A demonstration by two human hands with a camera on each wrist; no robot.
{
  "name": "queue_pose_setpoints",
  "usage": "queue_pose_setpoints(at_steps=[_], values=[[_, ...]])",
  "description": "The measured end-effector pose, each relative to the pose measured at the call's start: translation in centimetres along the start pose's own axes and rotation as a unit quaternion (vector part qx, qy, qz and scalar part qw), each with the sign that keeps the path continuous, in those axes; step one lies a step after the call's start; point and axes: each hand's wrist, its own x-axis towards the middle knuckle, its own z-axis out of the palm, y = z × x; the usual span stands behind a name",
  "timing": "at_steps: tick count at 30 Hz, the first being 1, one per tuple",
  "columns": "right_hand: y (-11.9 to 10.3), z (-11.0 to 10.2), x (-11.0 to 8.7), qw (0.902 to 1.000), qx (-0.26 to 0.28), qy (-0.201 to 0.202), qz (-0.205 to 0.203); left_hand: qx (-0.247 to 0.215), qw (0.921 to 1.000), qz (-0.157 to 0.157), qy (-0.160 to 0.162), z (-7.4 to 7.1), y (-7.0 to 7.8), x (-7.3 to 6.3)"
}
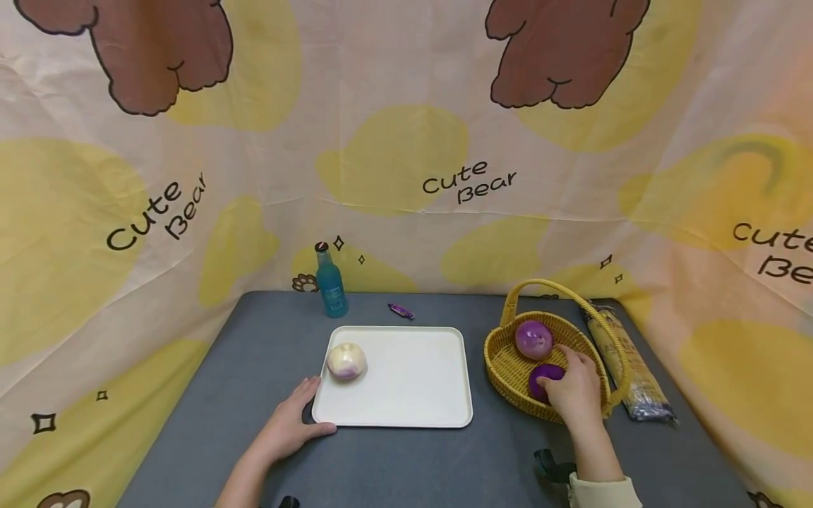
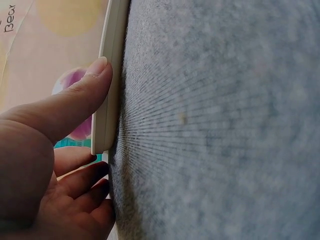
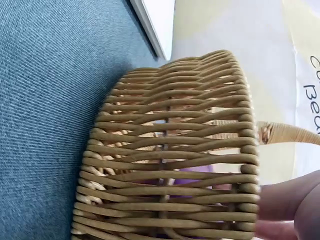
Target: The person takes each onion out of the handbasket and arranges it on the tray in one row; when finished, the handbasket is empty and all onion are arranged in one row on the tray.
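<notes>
"Reaching into the yellow basket [image 1: 506, 392], right of frame, I judge: my right grip [image 1: 576, 386] is at the lower purple onion [image 1: 547, 371]."
"Clamped?"
"I cannot tell. My left grip [image 1: 287, 425] lies spread against the white tray [image 1: 413, 381], mid-frame."
"Next?"
"Probably a secure hold."

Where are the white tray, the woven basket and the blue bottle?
White tray [image 1: 400, 381], head view: its bare middle.
Woven basket [image 3: 200, 206], right wrist view: its side wall.
Blue bottle [image 1: 332, 289], head view: its body.

head: above, forward-down | left wrist: close — tray [image 1: 413, 384] | right wrist: close — basket [image 3: 200, 206], head shares both
</notes>
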Motion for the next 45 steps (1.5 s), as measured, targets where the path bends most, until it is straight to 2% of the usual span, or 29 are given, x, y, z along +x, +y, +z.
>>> queue_pose_setpoints(at_steps=[10, 16, 22, 27, 39, 45], values=[[0.5, 0.0, 0.2, 0.9984, -0.017, -0.053, -0.015, -0.003, 1.0, -0.007, 0.001, 0.0, 0.1, -0.1], [0.9, -0.1, 0.1, 0.9965, -0.046, -0.061, -0.033, -0.003, 1.0, -0.003, 0.002, -0.1, 0.2, 0.0], [0.8, -0.2, 0.1, 0.9951, -0.041, -0.081, -0.039, -0.001, 1.0, -0.003, 0.005, 0.0, -0.1, -0.1], [0.7, -0.5, -0.1, 0.9957, -0.037, -0.072, -0.045, -0.006, 1.0, -0.001, 0.007, 0.2, -0.2, -0.2], [-0.2, -1.2, -0.7, 0.9993, 0.009, -0.027, -0.026, -0.003, 1.0, -0.002, 0.005, 0.2, -0.2, -0.3], [-1.0, -1.5, -1.0, 0.9984, 0.04, -0.007, -0.039, -0.008, 1.0, -0.001, 0.005, 0.3, -0.3, -0.2]])
